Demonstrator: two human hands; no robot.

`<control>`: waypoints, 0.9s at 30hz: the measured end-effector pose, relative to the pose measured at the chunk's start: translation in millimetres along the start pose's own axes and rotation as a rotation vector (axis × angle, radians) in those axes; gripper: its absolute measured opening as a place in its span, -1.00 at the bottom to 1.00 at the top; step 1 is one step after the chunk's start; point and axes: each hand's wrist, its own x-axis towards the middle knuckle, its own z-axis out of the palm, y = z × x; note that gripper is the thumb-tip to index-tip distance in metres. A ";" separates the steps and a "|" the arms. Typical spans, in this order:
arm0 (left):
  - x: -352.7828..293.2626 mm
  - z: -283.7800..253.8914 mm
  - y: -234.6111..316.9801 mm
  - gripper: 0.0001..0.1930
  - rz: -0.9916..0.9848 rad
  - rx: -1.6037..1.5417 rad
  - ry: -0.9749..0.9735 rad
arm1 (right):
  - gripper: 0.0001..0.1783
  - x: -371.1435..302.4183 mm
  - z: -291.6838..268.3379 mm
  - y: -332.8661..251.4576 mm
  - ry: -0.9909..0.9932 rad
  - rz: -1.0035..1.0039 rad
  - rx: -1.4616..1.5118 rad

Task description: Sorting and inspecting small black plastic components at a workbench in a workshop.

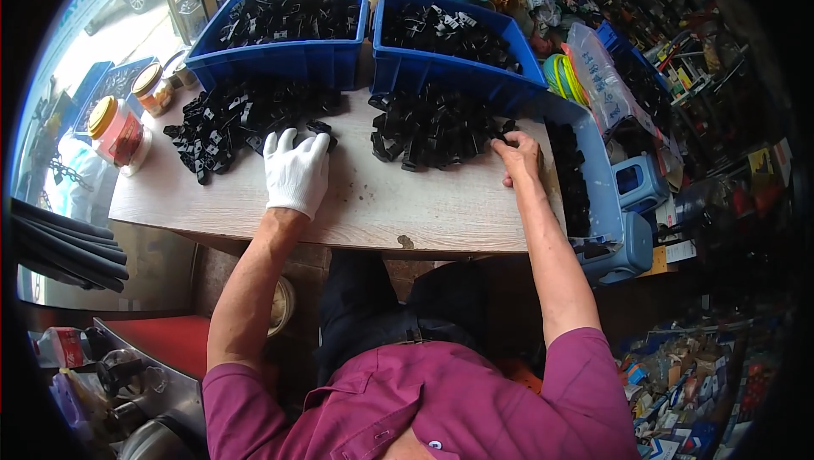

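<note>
Two heaps of small black plastic clips lie on a pale wood-grain table [373, 197]. My left hand [297, 173], in a white knit glove, rests at the near edge of the left heap [225, 125]. Its fingers are apart and touch the clips; a loose black clip [319, 127] lies by its thumb side. At the right end of the right heap [432, 129] is my bare right hand [519, 157]. Its fingers are curled together on a black clip [508, 127], which is partly hidden by them.
Behind the heaps stand two blue bins, the left bin [271, 64] and the right bin [458, 78], full of black parts. Jars with yellow lids [114, 125] stand at the left. A lighter blue crate [598, 172] with black parts adjoins the table's right edge.
</note>
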 end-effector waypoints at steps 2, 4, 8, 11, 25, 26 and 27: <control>-0.9 -0.3 -0.7 -0.78 0.001 -0.010 0.003 | -0.53 0.3 1.1 2.8 0.003 -0.023 -0.031; -0.2 -1.7 -0.7 -0.77 0.003 -0.011 0.014 | -0.56 4.3 -1.3 11.5 0.022 0.002 0.009; -0.7 -11.2 -1.0 -0.73 -0.034 -0.201 0.092 | -0.57 -5.9 -14.4 27.0 -0.035 0.102 0.250; -3.8 -14.1 2.0 -0.68 -0.082 -0.385 0.203 | -0.59 -26.5 -27.7 26.7 -0.110 0.110 0.277; 11.9 5.7 119.8 -0.72 0.287 -0.737 -0.199 | -0.71 -105.0 9.5 5.2 -0.613 -0.121 0.161; 12.5 7.7 120.6 -0.74 0.301 -0.740 -0.177 | -0.71 -105.6 9.9 6.0 -0.621 -0.120 0.163; 13.2 9.7 121.4 -0.74 0.295 -0.734 -0.182 | -0.71 -105.7 8.2 6.6 -0.603 -0.121 0.152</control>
